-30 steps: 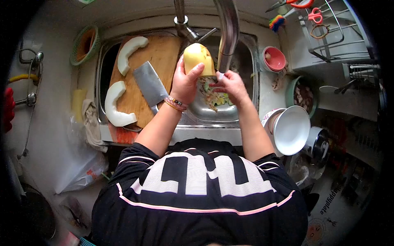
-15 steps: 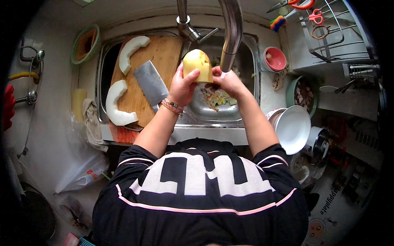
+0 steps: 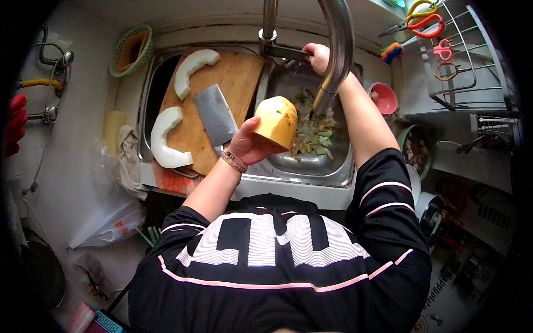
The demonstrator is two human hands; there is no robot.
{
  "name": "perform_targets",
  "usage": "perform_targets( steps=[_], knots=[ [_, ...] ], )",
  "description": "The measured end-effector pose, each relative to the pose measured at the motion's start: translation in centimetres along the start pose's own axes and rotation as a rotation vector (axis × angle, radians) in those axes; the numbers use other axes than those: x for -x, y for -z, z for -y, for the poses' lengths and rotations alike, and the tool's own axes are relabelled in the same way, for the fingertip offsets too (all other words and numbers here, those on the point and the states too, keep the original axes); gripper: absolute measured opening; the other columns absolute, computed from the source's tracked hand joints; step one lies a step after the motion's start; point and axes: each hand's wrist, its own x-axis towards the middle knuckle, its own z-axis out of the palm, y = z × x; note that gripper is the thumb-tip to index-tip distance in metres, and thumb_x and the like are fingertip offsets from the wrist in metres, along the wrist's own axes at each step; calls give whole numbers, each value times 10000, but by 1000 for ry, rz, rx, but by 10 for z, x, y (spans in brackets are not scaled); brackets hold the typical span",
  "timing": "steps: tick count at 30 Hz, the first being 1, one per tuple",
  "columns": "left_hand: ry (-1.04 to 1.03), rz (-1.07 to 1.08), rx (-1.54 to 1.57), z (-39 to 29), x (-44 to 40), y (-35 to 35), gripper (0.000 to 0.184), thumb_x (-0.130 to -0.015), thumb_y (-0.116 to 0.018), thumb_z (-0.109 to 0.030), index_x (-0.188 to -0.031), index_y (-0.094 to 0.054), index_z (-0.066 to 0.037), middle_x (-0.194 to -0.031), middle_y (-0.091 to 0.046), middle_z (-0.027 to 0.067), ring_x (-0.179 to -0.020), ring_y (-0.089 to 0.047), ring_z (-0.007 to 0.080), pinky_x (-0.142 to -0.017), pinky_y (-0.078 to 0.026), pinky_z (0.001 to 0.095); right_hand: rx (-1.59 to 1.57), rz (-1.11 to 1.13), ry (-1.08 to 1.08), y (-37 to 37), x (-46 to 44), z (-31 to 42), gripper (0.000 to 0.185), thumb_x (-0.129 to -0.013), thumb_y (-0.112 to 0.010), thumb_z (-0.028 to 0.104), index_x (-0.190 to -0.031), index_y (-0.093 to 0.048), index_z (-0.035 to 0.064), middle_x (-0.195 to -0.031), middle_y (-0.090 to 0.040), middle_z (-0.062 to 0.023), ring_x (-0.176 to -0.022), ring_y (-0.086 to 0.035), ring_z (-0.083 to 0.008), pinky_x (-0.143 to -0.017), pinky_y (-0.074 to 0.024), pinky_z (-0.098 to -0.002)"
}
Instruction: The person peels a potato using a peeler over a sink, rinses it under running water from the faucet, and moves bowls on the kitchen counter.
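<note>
A yellow, dome-shaped piece of squash (image 3: 276, 119) with a few darker patches rests in my left hand (image 3: 252, 145), its fingers wrapped around the underside. It is held over the near left part of the sink basin (image 3: 302, 165). My right hand (image 3: 318, 59) reaches to the back of the sink and grips the end of the faucet lever (image 3: 286, 53). The curved faucet spout (image 3: 336, 61) hangs down to the right of the squash. Vegetable scraps (image 3: 316, 139) lie in the basin below. Whether water runs I cannot make out.
A wooden cutting board (image 3: 236, 69) covers the left basin. It bears a cleaver (image 3: 216, 115) and two pale curved melon-like slices (image 3: 191, 72). A green basket (image 3: 130, 50) stands back left. At right are a pink bowl (image 3: 383, 99) and a wire rack (image 3: 472, 66) with scissors.
My right hand has left the squash and moved up to the faucet lever, which has swung toward the right. My left hand has lowered the squash slightly. The view has shifted a little.
</note>
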Motion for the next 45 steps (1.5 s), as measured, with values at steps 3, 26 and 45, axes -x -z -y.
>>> perform_targets(
  steps=[3,26,45],
  knots=[
    [76,40,-25,7,-1,4,751,-752,-687,-408,-1342,-356,-82,-1266,-481,135,-1174,-471,324,-1012,-343,562,-169,-9,41,1,32,-11,218,-822,-561,55,-1032,-593,7,-963,-641,-149,-905,-613,-253,-808,-484,-352],
    [190,-45,-520,38,-4,26,808,-670,-805,-150,-1336,-349,-123,-1203,-510,35,-1104,-515,169,-912,-465,328,-1123,-161,-230,-74,193,-13,148,-775,-681,63,-892,-609,9,-797,-646,-57,-683,-601,-131,-629,-494,-280],
    [50,11,-817,32,6,19,908,-601,-832,-80,-1358,-331,-78,-1246,-491,43,-1150,-473,158,-991,-378,326,-1177,-537,-262,-58,195,-41,136,-786,-683,64,-776,-547,76,-668,-569,11,-501,-483,-73,-439,-377,-196]
  ],
)
